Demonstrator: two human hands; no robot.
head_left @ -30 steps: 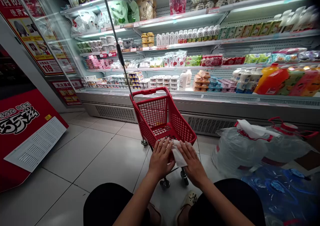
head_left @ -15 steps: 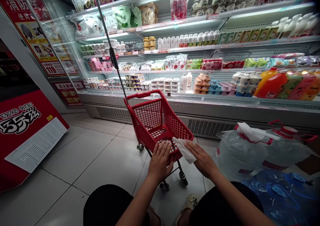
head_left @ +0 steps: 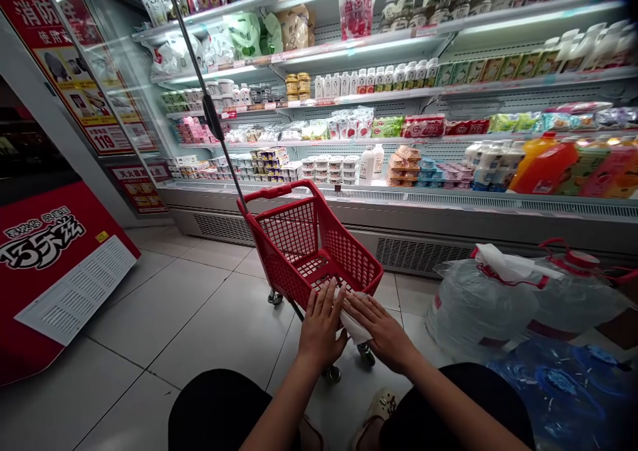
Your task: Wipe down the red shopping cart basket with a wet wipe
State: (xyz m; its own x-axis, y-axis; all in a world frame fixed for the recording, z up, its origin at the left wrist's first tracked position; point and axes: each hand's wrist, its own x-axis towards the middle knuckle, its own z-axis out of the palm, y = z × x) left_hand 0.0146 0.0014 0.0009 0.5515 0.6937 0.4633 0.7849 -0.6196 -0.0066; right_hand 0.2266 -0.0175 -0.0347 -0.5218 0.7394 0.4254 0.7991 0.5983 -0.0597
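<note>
A small red shopping cart [head_left: 343,257] with lattice basket walls stands on the floor before me, its near rim under my hands. My left hand [head_left: 320,328] lies with stretched fingers at the near left part of that rim. Beside it, my right hand [head_left: 386,335] presses a crumpled white tissue [head_left: 356,329] to the rim with its fingers. Part of the tissue hangs out below the palm, and the rest is hidden under the hand. The fingertips of both hands are close together.
A refrigerated shelf unit [head_left: 309,213] of dairy and drinks runs behind the cart. On the right stand large water bottles in plastic [head_left: 473,298] and blue water bottles [head_left: 558,391]. A red freezer [head_left: 54,205] is at left. A thin dark pole [head_left: 212,115] rises from the cart.
My right hand has moved left along the rim with the tissue, coming close to my left hand. The cart has shifted slightly left, its pole with it.
</note>
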